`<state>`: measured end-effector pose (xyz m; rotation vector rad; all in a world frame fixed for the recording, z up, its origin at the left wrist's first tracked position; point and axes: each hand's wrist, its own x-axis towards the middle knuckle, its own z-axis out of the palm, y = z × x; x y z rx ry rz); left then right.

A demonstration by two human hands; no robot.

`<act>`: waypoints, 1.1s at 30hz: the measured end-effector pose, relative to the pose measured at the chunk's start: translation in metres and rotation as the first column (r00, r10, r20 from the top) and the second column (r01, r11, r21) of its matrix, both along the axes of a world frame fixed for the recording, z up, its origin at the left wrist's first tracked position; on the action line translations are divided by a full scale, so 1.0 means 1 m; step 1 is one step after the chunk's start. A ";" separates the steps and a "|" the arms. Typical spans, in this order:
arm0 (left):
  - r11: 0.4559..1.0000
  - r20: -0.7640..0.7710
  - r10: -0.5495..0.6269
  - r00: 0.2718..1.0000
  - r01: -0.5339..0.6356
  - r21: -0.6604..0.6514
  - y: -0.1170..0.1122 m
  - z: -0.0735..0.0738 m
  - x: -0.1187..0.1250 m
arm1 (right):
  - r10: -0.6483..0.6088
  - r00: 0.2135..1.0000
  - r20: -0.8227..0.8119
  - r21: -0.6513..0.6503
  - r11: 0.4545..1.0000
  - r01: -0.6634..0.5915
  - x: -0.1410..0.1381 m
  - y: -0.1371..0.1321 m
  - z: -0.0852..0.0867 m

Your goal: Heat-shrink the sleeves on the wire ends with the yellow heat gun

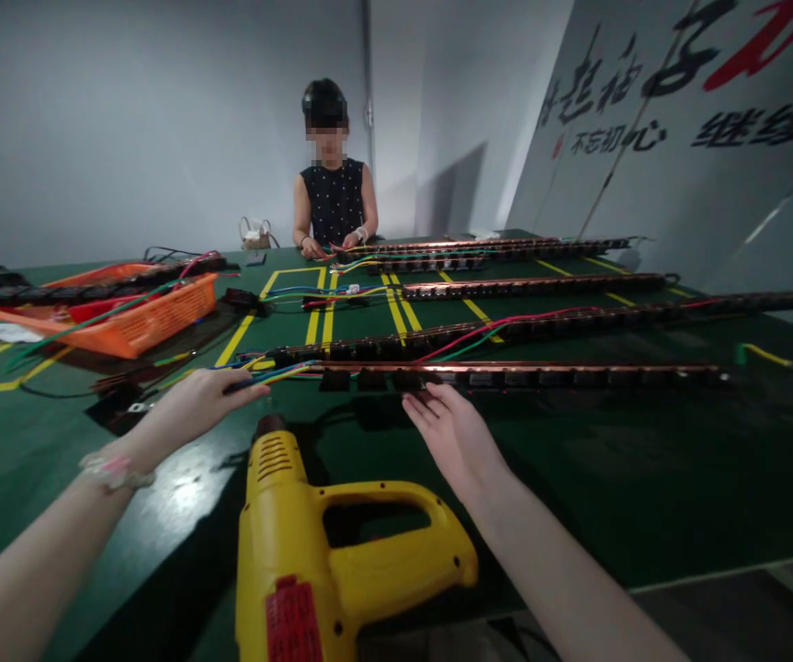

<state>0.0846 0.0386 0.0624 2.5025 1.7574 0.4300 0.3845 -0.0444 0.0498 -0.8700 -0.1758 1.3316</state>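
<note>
A long dark strip with a copper-coloured top edge (540, 375) lies crosswise in front of me, with black pieces along its side. At its left end a bundle of blue, green and yellow wires (292, 370) comes out, and my left hand (196, 405) is closed around it. The fingertips of my right hand (451, 428) are stretched out at the strip's near lower edge; they touch or nearly touch one of the black pieces. Between my forearms stands a yellow heat gun (278, 524), nozzle pointing away from me, with neither hand on it.
Similar wired strips (534, 287) lie farther back on the green table (644, 478), which has yellow tape lines. An orange basket (162, 317) with strips and wires across it is at left. A co-worker (334, 198) handles wires at the far edge.
</note>
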 end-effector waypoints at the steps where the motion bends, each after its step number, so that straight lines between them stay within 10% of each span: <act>1: 0.999 -0.007 -0.025 1.000 0.024 -0.022 0.003 -0.006 0.003 | 0.011 1.000 0.001 -0.012 1.000 -0.011 0.000 0.001 0.000; 7: 0.984 0.100 0.158 0.982 -0.165 0.061 0.019 -0.034 0.013 | 0.251 0.904 0.347 -0.024 0.966 -0.259 -0.012 -0.026 0.002; 10: 0.991 0.142 0.110 0.984 -0.119 0.056 0.021 -0.042 0.012 | 0.278 0.466 0.840 0.006 0.855 -0.519 -0.025 -0.060 -0.004; 12: 0.997 0.143 -0.010 0.990 -0.001 0.072 0.020 -0.046 0.006 | -0.006 0.076 0.997 0.054 0.760 -0.647 -0.030 -0.080 -0.014; 17: 0.993 0.087 -0.078 0.993 0.069 0.100 0.009 -0.050 -0.020 | -0.475 -0.415 0.776 0.008 0.665 -0.747 -0.029 -0.100 -0.032; 26: 0.988 0.146 -0.121 0.982 0.105 0.114 0.014 -0.056 -0.014 | -0.333 -0.602 0.726 -0.272 0.664 -0.696 -0.042 -0.090 -0.017; 33: 0.919 0.195 -0.394 0.898 0.386 0.078 0.033 -0.009 0.064 | -0.283 -0.623 0.730 -0.330 0.651 -0.683 -0.043 -0.089 -0.022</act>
